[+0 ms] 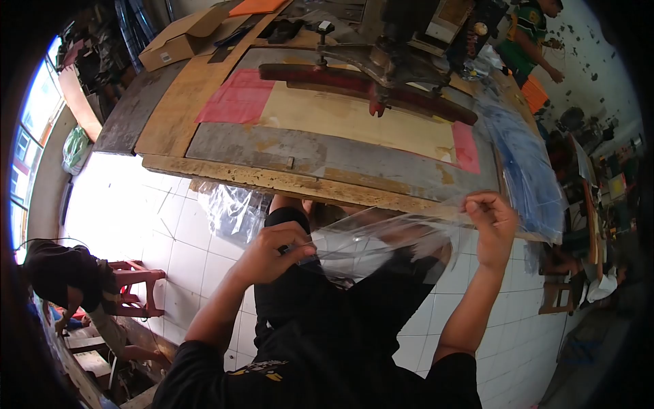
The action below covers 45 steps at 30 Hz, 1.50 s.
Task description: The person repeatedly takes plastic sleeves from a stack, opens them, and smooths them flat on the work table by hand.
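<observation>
A clear plastic sheet (375, 238) stretches between my two hands over my lap, below the table's front edge. My left hand (278, 252) pinches its left end between thumb and fingers. At the right end, my right hand (492, 221) is raised near the table edge with its fingertips pressed together on the plastic. Above them, a press with a long dark red bar (368, 92) stands over a cream sheet (340, 123). Pink pieces (235, 97) are at both ends of the cream sheet.
Blue-tinted clear plastic (524, 157) lies on the table's right side. An open cardboard box (180, 44) is at the back left. More clear plastic (231, 211) hangs below the table. One person (68, 279) is at lower left by a red stool (136, 286), another (531, 41) at upper right.
</observation>
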### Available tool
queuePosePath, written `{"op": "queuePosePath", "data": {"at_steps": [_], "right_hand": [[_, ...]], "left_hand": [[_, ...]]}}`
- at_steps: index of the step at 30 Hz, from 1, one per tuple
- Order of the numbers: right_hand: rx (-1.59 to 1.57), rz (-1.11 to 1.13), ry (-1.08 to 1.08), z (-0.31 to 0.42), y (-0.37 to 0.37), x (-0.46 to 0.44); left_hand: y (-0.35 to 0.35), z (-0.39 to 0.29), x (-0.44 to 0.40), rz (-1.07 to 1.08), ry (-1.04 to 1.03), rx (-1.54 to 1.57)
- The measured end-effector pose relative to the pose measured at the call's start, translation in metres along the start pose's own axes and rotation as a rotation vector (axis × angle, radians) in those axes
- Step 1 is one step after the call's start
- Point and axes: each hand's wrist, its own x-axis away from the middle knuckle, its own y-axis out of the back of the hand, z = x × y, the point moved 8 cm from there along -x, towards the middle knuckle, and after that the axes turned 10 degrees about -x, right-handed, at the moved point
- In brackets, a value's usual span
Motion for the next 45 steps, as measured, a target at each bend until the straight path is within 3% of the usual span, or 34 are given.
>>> {"op": "queuePosePath", "data": {"at_steps": [9, 12, 13, 16, 19, 21, 24, 26, 31, 33, 37, 42, 45], "right_hand": [[-0.069, 0.066, -0.11, -0.011, -0.01, -0.001], [-0.095, 0.119, -0.154, -0.014, -0.016, 0.0], [-0.093, 0.119, -0.156, -0.015, -0.019, 0.003], [-0.14, 0.162, -0.143, -0.013, -0.041, 0.012], [-0.124, 0.158, -0.088, 0.002, -0.064, 0.017], [-0.12, 0.149, -0.053, 0.008, -0.07, 0.016], [-0.12, 0.146, -0.002, 0.014, -0.067, 0.012], [0.009, 0.223, -0.045, 0.01, -0.069, 0.012], [-0.049, 0.248, -0.098, 0.001, -0.078, 0.016], [-0.089, 0.256, -0.114, -0.001, -0.087, 0.017], [-0.092, 0.329, -0.132, 0.002, -0.114, 0.022], [-0.062, 0.282, -0.089, 0.009, -0.117, 0.024], [-0.064, 0.239, 0.008, 0.015, -0.111, 0.03]], "left_hand": [[0.021, 0.024, 0.012, 0.268, 0.168, 0.137], [0.012, 0.047, 0.026, 0.562, 0.438, 0.239], [0.01, 0.045, 0.027, 0.563, 0.438, 0.241], [0.02, -0.009, 0.005, 0.364, -0.142, -0.158], [0.007, -0.048, -0.017, 0.245, -0.169, 0.036], [-0.007, -0.042, -0.023, 0.2, -0.192, 0.0], [-0.024, -0.019, -0.028, 0.28, -0.034, 0.148], [-0.026, -0.008, -0.022, 0.319, -0.035, 0.138], [-0.028, -0.001, -0.012, 0.42, 0.04, 0.151], [-0.015, -0.022, -0.021, 0.205, -0.158, 0.077], [-0.012, -0.046, -0.037, 0.159, 0.015, 0.146], [0.006, -0.081, -0.053, -0.209, -0.124, -0.008], [0.003, -0.079, -0.048, -0.221, -0.134, -0.011]]}}
